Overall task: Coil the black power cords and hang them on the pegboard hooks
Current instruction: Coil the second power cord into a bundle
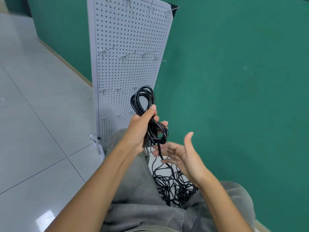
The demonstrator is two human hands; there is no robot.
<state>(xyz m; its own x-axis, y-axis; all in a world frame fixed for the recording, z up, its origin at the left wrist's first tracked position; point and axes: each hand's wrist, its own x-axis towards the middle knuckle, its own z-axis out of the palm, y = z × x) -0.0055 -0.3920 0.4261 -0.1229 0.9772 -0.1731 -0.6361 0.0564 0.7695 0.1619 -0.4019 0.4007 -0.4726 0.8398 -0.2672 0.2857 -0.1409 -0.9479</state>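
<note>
My left hand (pixel 142 129) grips a coiled black power cord (pixel 143 101) around its middle, loops sticking out above and below the fist, a plug (pixel 145 147) hanging under it. One strand runs down from the coil across the fingers of my right hand (pixel 180 156), which is open, palm up, just below and right of the coil. The strand leads into a tangled pile of black cords (pixel 173 186) on the floor between my knees. A white pegboard (pixel 128 67) stands upright ahead with several bare metal hooks (pixel 125 56).
A green wall (pixel 234 81) rises behind and to the right of the pegboard. Pale glossy floor tiles (pixel 33 114) spread to the left. My grey trousers (pixel 137 190) fill the lower middle. The pegboard's white foot (pixel 98 144) rests on the floor.
</note>
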